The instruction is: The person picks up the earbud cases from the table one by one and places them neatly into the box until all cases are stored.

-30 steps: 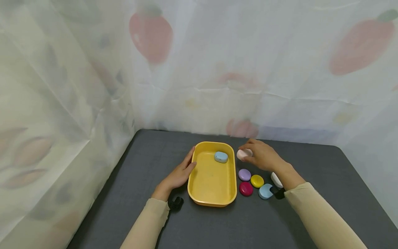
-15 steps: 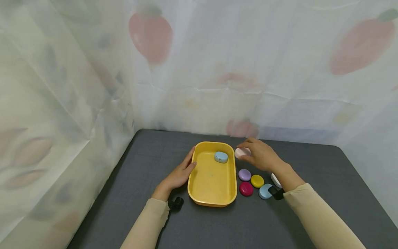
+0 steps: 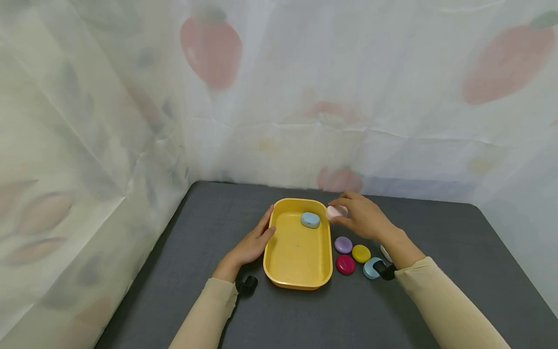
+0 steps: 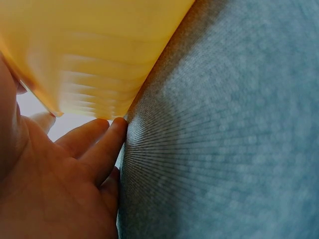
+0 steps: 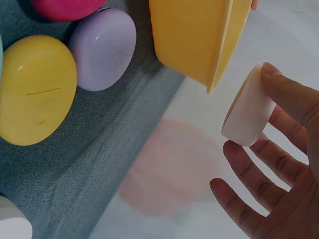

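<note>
A yellow tray [image 3: 298, 261] stands on the table with a small light-blue rounded case [image 3: 310, 220] inside near its far right corner. My left hand [image 3: 249, 248] rests against the tray's left side, fingers straight along the outer wall [image 4: 99, 55] and thumb at the rim. Beside the far right corner, my right hand [image 3: 364, 216] pinches a pale pink round case [image 5: 248, 110] between thumb and fingers, held tilted on edge above the table. Nearest below that hand lie a purple round case [image 3: 343, 245] and a yellow round case [image 3: 361, 254].
On the dark grey table [image 3: 279, 320] are also a red round case [image 3: 345, 265], a light-blue case [image 3: 370, 268] and a white case [image 3: 385, 253], the last two partly hidden by the right wrist. A patterned curtain [image 3: 279, 97] hangs behind the table.
My right hand has moved slightly left with the pale pink case, bringing it up to the tray's far right rim. The left hand and tray stay where they were.
</note>
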Demonstrator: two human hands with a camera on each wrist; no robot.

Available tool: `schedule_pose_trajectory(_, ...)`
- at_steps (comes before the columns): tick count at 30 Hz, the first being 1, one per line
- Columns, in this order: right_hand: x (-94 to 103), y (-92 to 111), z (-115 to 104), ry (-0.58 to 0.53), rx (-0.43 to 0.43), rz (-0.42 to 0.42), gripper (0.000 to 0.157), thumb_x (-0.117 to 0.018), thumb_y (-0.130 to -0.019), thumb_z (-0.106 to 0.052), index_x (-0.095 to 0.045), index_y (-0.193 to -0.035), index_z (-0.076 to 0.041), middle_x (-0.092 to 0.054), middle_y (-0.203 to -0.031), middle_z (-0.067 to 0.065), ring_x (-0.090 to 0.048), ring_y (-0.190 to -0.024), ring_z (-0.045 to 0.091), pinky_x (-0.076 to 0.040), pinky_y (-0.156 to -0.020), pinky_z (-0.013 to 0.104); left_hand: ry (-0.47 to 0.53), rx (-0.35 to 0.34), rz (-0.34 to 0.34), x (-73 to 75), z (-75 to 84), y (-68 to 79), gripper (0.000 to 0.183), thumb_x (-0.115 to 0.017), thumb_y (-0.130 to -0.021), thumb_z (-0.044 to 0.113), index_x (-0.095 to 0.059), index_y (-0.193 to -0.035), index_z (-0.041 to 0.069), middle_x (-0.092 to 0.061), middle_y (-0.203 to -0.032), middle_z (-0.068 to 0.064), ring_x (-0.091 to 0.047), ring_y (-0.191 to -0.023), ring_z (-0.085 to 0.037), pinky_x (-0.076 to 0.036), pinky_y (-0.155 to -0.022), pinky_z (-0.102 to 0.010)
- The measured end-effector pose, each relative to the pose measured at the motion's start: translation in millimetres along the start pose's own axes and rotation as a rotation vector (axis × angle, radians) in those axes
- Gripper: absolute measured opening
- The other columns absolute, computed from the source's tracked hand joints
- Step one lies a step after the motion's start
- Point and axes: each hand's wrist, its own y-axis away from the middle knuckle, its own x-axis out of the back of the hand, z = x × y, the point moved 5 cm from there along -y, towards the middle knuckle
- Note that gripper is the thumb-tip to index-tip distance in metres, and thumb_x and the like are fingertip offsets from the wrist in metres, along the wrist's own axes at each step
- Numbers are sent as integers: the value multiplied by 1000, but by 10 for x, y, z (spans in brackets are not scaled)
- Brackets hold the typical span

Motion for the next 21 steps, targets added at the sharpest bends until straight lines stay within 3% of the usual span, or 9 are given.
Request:
schedule_pose_trajectory(15, -15, -32, -157, -43, 42, 14, 46, -78, -95, -35, -70, -134, -13, -63, -125, 10, -60, -108, 27, -54, -97, 50, 7, 2, 1, -2, 16, 14, 61, -39, -113, 45, -1, -156, 63, -12, -173, 11, -17, -161, -22, -22, -128, -54)
schedule_pose_trajectory(21, -31, -52, -201, -33, 37, 15, 46, -78, -95, -35, -70, -134, -13, -63, -127, 10, -61, -111, 28, -53, -100, 51, -5, -1, 4, 9, 9, 16, 61, -40, -112, 47, -1, -156, 63, -13, -173, 12, -19, -160, -23, -23, -127, -55)
